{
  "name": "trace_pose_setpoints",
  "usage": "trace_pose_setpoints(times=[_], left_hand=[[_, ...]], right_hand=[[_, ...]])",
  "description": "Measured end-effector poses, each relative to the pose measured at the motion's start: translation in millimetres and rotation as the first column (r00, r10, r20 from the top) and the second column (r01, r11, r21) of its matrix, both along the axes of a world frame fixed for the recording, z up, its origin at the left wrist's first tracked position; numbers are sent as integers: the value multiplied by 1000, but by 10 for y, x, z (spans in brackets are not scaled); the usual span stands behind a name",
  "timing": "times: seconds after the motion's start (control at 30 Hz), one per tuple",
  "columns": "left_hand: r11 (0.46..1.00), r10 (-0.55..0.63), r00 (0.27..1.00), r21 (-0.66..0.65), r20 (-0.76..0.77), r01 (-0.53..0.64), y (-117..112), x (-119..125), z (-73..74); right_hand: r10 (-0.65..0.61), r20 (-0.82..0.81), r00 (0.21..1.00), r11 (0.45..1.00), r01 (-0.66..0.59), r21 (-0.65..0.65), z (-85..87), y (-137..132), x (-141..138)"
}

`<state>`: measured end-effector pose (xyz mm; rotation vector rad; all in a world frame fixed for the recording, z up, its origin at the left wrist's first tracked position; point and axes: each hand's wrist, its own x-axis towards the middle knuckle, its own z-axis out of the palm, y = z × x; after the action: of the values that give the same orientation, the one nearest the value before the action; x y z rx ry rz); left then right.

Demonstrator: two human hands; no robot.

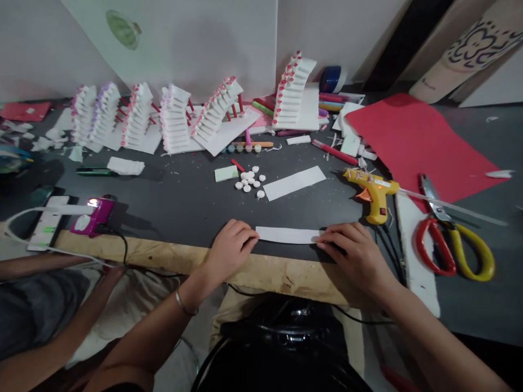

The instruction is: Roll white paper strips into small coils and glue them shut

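Near the table's front edge lies a narrow white paper strip [287, 235], held between my two hands. My left hand [233, 242] pinches its left end with thumb and fingers. The right end is in the fingers of my right hand [354, 251]. Just beyond it rests a second white strip [295, 183], flat and slanted. Several small white discs [247, 177] are heaped beside that strip's left end. A yellow glue gun [375, 195] lies on its side past my right hand, with a glue stick poking out of its back.
Several small white paper staircases [176, 120] with pink and purple ends stand along the wall. To the right are red paper [429, 147] and large scissors [441, 234]. A purple power adapter [93, 216] with cables sits at left, near another person's arms [81, 326].
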<state>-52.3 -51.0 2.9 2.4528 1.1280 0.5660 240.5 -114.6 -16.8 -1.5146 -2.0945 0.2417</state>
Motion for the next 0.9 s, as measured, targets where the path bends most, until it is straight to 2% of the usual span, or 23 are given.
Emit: trace_pose_setpoints(times=[0.2,0.4,0.57,0.73,0.8,0.9], left_hand=[[998,49,999,-47,-6,-49,3,57,39],[992,115,981,-27,-153,-121,-12,157,72],[994,97,973,-32,-210,-106,2,166,90],[996,78,973,-35,-216,-87,1,163,101],[995,82,975,-33,-207,-91,-8,163,108],[996,64,980,-47,-189,-74,-20,132,115]], right_hand=[[-28,-17,999,1000,27,-5,19,41,44],[-65,65,996,998,66,-12,18,98,97],[-95,40,995,995,96,-18,52,78,152],[-15,-32,999,997,12,-81,104,35,129],[28,-18,999,996,-29,-81,91,35,104],[22,0,1000,997,-22,-70,39,53,70]])
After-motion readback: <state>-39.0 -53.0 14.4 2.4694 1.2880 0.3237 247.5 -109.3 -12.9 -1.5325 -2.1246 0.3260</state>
